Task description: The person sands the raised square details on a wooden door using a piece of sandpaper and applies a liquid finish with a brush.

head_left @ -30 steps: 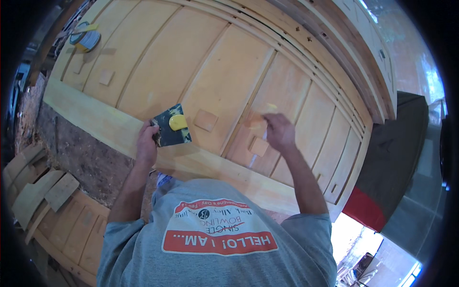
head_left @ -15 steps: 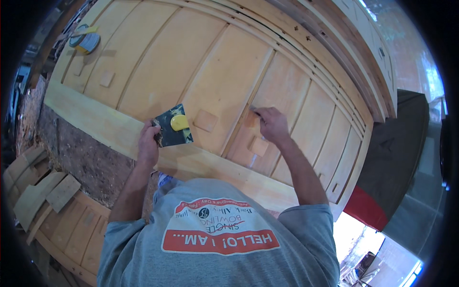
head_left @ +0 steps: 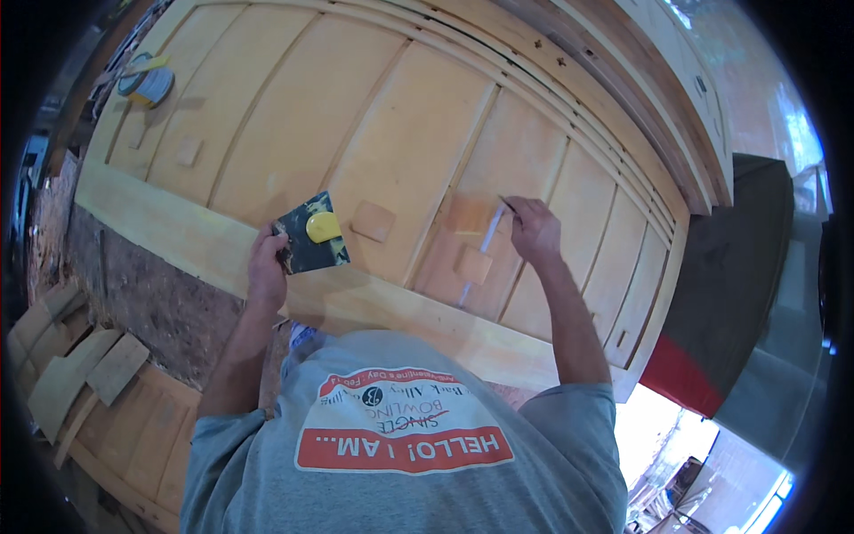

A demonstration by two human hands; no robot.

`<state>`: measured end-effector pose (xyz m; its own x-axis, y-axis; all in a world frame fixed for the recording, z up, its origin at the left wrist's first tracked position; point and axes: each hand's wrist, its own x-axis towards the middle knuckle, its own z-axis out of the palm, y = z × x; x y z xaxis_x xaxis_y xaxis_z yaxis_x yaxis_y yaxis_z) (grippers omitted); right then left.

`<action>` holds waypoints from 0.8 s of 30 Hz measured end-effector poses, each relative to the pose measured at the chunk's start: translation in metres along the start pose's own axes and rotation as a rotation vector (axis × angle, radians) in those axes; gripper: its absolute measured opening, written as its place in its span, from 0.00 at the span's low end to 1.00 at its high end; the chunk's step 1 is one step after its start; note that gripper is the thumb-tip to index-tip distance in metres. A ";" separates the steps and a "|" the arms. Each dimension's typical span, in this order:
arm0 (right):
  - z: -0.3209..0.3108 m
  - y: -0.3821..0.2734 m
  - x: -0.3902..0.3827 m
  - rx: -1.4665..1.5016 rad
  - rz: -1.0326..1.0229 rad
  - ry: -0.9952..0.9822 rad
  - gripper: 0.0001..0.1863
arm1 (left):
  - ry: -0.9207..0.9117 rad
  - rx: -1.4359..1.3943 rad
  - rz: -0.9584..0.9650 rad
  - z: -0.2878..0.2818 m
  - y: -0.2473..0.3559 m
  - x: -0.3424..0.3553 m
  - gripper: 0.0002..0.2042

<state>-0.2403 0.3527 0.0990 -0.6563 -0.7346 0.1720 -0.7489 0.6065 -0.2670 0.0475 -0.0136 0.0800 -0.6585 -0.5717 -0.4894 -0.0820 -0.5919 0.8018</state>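
Note:
My left hand [head_left: 267, 267] grips the edge of a dark square board [head_left: 302, 252], smeared with pale yellow paste. A rounded yellow lump [head_left: 323, 227] sits on that board. Over a wooden door-like panel [head_left: 400, 133], my right hand [head_left: 535, 230] pinches a small putty knife [head_left: 505, 202]; only its thin tip shows past the fingers. Beside the tip, an orange-brown damp-looking patch [head_left: 470, 216] marks the wood. Just below it lies a small square wood block [head_left: 473, 264], and another square block [head_left: 373, 221] is on the panel to the left.
A round tin [head_left: 151, 83] with a yellow stick-like piece across its top stands at the far left of the panel. Curved wood offcuts [head_left: 76, 369] rest on another panel at lower left. Stacked boards [head_left: 658, 98] rise at far right, near a dark and red cloth [head_left: 680, 378].
My right hand has moved a little right with the putty knife, uncovering more of the orange-brown patch. My left hand still holds the board, nearly in place. The view has shifted slightly.

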 end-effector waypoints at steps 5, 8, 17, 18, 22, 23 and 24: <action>0.009 0.015 0.000 -0.003 0.030 -0.027 0.16 | -0.032 0.014 -0.002 -0.002 -0.001 0.005 0.14; 0.017 -0.011 -0.029 -0.016 -0.008 -0.033 0.16 | -0.014 0.003 -0.009 0.003 0.001 0.001 0.13; -0.007 -0.057 -0.063 0.056 -0.019 -0.087 0.17 | -0.047 -0.031 -0.002 0.002 -0.006 0.004 0.13; -0.012 -0.046 -0.054 0.067 0.005 -0.077 0.17 | -0.039 -0.026 -0.003 0.004 -0.006 0.004 0.13; -0.016 0.010 0.006 -0.052 0.128 0.019 0.15 | -0.048 -0.020 0.004 0.010 0.000 0.003 0.13; -0.014 0.020 0.015 -0.052 0.128 0.024 0.15 | -0.065 -0.016 0.007 0.009 0.001 0.003 0.13; -0.010 0.031 0.022 -0.057 0.138 -0.014 0.15 | -0.082 -0.013 0.010 0.010 0.002 0.005 0.13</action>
<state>-0.2792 0.3583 0.1037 -0.7526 -0.6467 0.1242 -0.6556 0.7182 -0.2329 0.0367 -0.0120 0.0823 -0.7182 -0.5297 -0.4512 -0.0656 -0.5940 0.8018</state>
